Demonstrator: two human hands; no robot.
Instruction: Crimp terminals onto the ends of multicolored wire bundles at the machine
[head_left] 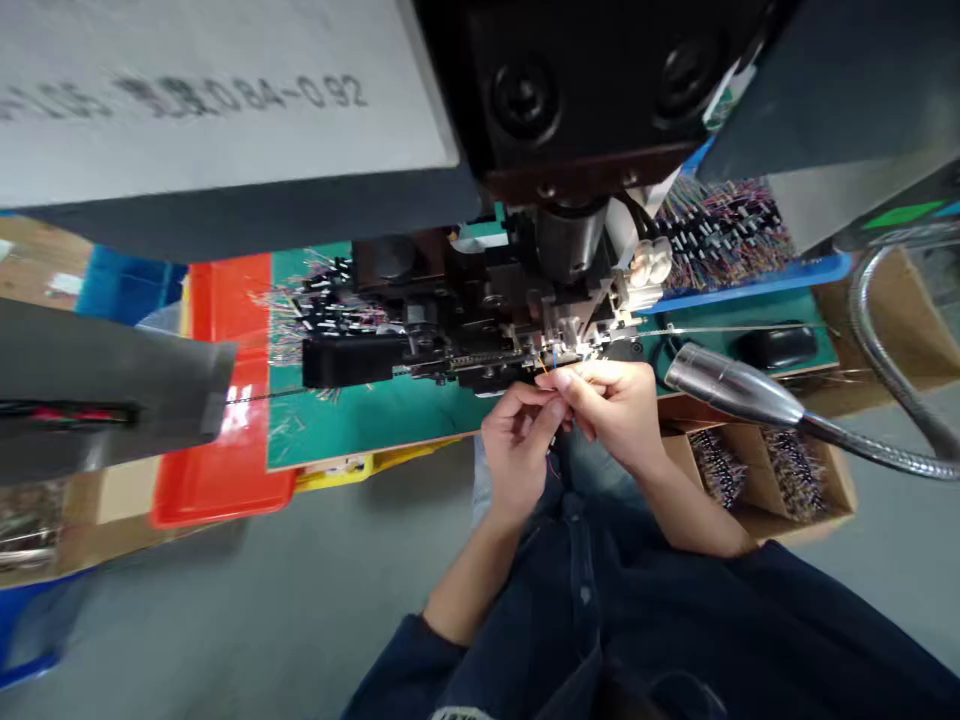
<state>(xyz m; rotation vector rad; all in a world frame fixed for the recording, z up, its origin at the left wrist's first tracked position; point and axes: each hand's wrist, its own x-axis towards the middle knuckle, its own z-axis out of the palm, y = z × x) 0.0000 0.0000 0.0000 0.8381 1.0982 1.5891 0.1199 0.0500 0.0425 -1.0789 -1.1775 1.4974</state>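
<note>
Both my hands meet in front of the crimping machine point(495, 330), close under its press head. My left hand point(521, 440) pinches thin wires between thumb and forefinger. Touching it, my right hand point(611, 405) is closed on the same small bunch, its fingertips near the machine's lit working point. An orange wire point(541, 364) and a blue wire point(555, 357) stick up from my fingertips toward the tooling. Darker wire ends hang below my hands. Fingers hide most of the bunch, so how many wires each hand grips cannot be seen.
A pile of wire harnesses point(337, 300) lies left on the green mat point(375, 420), beside a red tray point(217, 470). More harnesses point(727, 235) fill a blue tray at right. A metal gooseneck lamp point(735, 385) reaches in above a cardboard box point(840, 480).
</note>
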